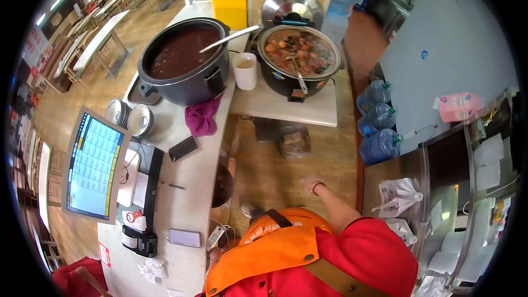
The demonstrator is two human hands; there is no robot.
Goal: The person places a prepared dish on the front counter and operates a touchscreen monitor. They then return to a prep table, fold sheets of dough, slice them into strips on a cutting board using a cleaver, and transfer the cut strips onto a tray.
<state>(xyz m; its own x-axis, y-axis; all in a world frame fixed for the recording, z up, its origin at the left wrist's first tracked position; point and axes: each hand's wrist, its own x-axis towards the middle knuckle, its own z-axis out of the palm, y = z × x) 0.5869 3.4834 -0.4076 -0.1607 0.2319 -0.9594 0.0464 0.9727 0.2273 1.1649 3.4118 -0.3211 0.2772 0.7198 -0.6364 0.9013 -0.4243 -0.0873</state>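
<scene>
Clear plastic box with yellowish stuff inside (306, 147) sits low down, past the edge of the small white table (313, 114). I see from afar that my right hand (313, 182), with a thin red band (317, 188) at the wrist, is near the box but apart from it. It is too blurry for me to tell if its fingers are spread or curled. My left hand (215, 254) is mostly hidden by the orange apron (258, 258), so I cannot tell about it either. One round black pot of chunky food (276, 80) stands on that table.
</scene>
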